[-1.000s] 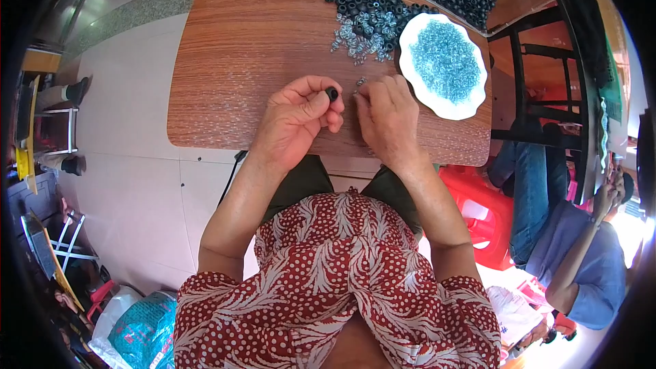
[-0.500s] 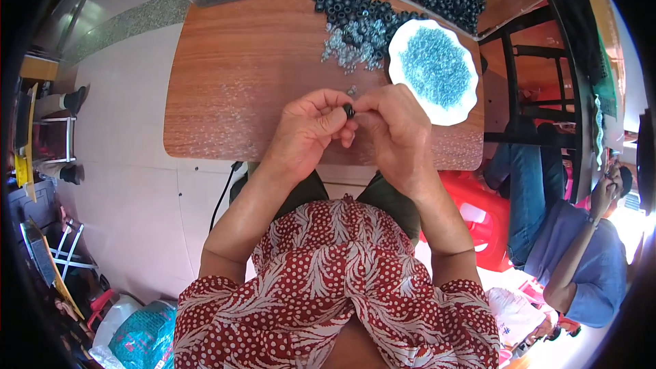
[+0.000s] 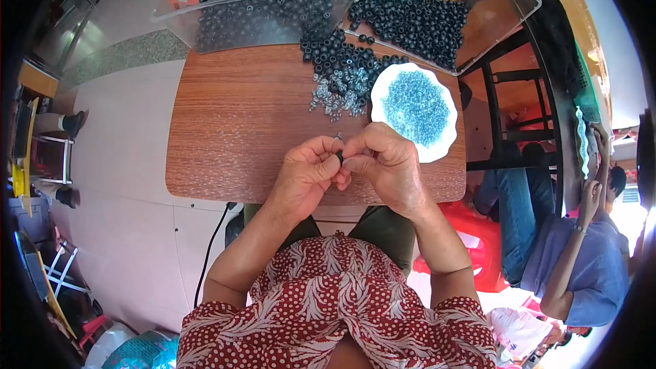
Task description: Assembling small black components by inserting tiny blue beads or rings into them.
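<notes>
Right hand point(image 3: 396, 171), apart a second ago, now meets the black bead point(image 3: 339, 156), thumb and finger drawn close, grip unclear. Curled left hand point(image 3: 304, 179) pinches the bead at its two o'clock.

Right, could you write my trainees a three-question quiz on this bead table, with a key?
1. Multiple choice: what fills the white scalloped plate?
a) black beads
b) small clear bluish pieces
c) red buttons

2. True or false: the left hand pinches a small black piece between thumb and finger.

3. Fill in: in the picture, the plate stands to the ___ of the loose clear pieces on the wooden tabletop.

Key: 1 b; 2 true; 3 right.
</notes>
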A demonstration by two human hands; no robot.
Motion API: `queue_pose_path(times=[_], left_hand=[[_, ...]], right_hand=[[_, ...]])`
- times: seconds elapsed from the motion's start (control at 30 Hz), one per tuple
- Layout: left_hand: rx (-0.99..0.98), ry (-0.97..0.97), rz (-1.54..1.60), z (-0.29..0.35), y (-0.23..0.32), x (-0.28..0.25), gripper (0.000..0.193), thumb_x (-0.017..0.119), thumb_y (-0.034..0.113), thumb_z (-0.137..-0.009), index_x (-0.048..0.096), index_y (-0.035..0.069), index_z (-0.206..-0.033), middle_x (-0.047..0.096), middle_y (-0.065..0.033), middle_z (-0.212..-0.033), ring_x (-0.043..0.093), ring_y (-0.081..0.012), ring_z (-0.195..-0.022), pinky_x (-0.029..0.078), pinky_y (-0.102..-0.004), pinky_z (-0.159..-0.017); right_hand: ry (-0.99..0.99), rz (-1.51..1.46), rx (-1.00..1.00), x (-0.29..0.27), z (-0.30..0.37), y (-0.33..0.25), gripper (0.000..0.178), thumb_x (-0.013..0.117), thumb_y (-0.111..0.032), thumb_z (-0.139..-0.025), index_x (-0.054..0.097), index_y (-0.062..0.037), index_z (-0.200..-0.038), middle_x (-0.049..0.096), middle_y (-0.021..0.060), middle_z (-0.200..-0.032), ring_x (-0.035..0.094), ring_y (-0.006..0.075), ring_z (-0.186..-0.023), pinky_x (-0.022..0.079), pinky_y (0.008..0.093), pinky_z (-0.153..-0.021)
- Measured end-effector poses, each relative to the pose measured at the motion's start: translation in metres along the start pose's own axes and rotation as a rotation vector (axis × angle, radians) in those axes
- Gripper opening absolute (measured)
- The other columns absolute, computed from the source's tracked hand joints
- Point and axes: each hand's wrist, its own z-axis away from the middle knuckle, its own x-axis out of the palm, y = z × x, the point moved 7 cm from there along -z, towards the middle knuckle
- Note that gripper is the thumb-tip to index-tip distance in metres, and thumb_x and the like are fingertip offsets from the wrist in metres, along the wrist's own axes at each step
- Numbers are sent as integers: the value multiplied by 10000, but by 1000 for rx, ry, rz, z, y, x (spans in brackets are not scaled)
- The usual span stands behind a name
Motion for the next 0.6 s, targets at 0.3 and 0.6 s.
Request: queue_pose_path(times=[0.3,0.6], left_hand=[[-6,-14,-131,-5,1,5,240,617,133,-830,528,-16,-995,580,-80,-797,546,-164,-674,438,-293,-630],[-40,-81,-69,-15,12,12,256,612,157,-838,533,-4,-1022,588,-66,-807,557,-153,-664,454,-299,-629]], right_hand=[[-68,-271,424,-6,-2,32,164,696,69,-679,557,-13,-708,571,9,-690,537,67,-616,440,197,-549],[-61,-377,435,-8,-11,31,109,687,14,-730,581,-6,-744,565,1,-681,521,55,-621,418,195,-551]])
